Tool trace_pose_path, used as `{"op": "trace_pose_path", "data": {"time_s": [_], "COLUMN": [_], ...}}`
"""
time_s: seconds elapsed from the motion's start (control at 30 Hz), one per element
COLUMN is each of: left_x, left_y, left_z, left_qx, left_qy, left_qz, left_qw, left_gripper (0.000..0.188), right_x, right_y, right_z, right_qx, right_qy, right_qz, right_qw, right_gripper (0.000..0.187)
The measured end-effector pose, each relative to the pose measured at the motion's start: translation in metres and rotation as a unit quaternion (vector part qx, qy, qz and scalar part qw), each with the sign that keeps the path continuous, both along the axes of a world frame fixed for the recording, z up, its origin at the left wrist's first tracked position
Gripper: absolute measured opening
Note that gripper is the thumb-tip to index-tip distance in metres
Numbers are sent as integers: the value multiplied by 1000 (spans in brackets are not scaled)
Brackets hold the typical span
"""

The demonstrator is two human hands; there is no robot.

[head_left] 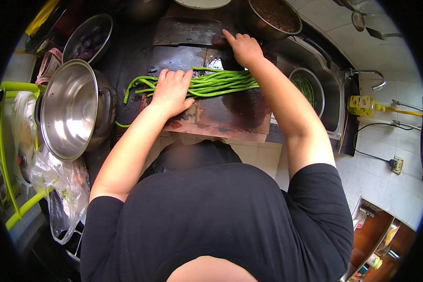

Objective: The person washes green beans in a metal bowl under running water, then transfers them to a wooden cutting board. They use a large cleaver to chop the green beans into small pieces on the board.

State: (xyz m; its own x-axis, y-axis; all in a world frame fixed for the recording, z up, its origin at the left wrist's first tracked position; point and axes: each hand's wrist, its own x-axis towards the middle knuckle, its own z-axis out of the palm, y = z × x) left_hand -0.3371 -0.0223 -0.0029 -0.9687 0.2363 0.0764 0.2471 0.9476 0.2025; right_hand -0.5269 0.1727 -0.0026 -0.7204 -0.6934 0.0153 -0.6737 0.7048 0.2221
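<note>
A bunch of long green beans (pixel 221 83) lies crosswise on a dark, wet wooden cutting board (pixel 225 115). My left hand (pixel 171 89) rests over the left part of the bunch, fingers on its far side and thumb at its near side, holding it against the board. Beyond the beans, a broad-bladed cleaver (pixel 188 32) lies flat near the far edge of the board. My right hand (pixel 245 49) is at the cleaver's handle end, forefinger stretched along it and the other fingers curled over. The palm hides part of the handle.
At left stand a deep steel pot (pixel 73 110) and a steel bowl (pixel 87 37) with dark round pieces. A brown-filled pot (pixel 275 19) is at far right. Right of the board, a sink (pixel 331 94) holds a colander (pixel 320 89) with green strands. A plastic bag (pixel 63 192) hangs at lower left.
</note>
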Motion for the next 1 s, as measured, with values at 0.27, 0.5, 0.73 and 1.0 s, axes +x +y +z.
{"op": "trace_pose_path", "data": {"time_s": [0.27, 0.5, 0.73, 1.0], "left_x": [-5, 0, 10, 12], "left_y": [1, 4, -7, -10], "left_z": [-1, 3, -13, -20], "left_qx": [36, 22, 88, 89], "left_qy": [-34, -43, -18, 5], "left_qz": [66, 46, 75, 63], "left_qw": [997, 998, 993, 994], "left_gripper": [76, 50, 52, 55], "right_x": [21, 149, 185, 213], "right_y": [-5, 66, 24, 15], "right_z": [58, 60, 85, 75], "right_qx": [-62, -498, -526, -360], "right_qy": [-99, -313, -476, -389], "right_qz": [7, -131, -303, -325], "right_qw": [993, 798, 637, 783], "right_gripper": [50, 60, 20, 29]}}
